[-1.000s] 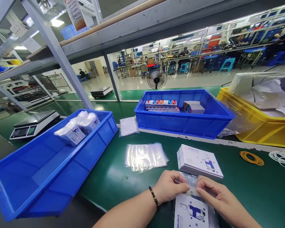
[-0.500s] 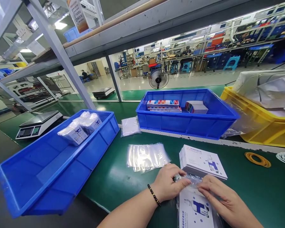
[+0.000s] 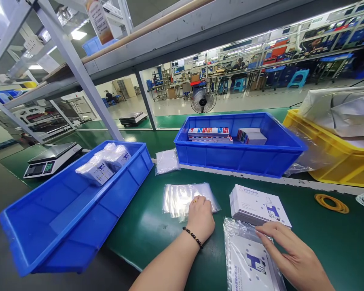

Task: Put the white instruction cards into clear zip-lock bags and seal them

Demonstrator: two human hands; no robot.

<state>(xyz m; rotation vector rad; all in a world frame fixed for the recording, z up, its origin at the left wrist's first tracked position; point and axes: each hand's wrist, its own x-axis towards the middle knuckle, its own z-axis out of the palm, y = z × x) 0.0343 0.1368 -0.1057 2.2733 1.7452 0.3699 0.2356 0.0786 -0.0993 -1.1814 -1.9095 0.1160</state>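
Note:
My left hand [image 3: 201, 216], with a dark bead bracelet at the wrist, lies on the fanned stack of clear plastic bags [image 3: 177, 198]. Its fingers are curled down and close together, the fingertips hidden on the bags. In front of me a clear bag with a printed white booklet [image 3: 250, 260] inside lies on the table. Thumb and fingers of my right hand [image 3: 291, 250] pinch together at the upper right of this bag. Just beyond it stands a stack of matching booklets [image 3: 257, 202].
On the left a blue bin [image 3: 79, 202] holds bagged booklets, beside a scale [image 3: 53, 159]. Another blue bin [image 3: 236, 157] with printed boxes stands behind, near a white packet [image 3: 167, 161]. Rubber bands [image 3: 332, 203] and a yellow bin [image 3: 346, 165] are at right.
My left hand has let go of the bagged booklet's top and moved left onto the clear bags. My right hand stays by the bagged booklet, whose top edge now lies uncovered.

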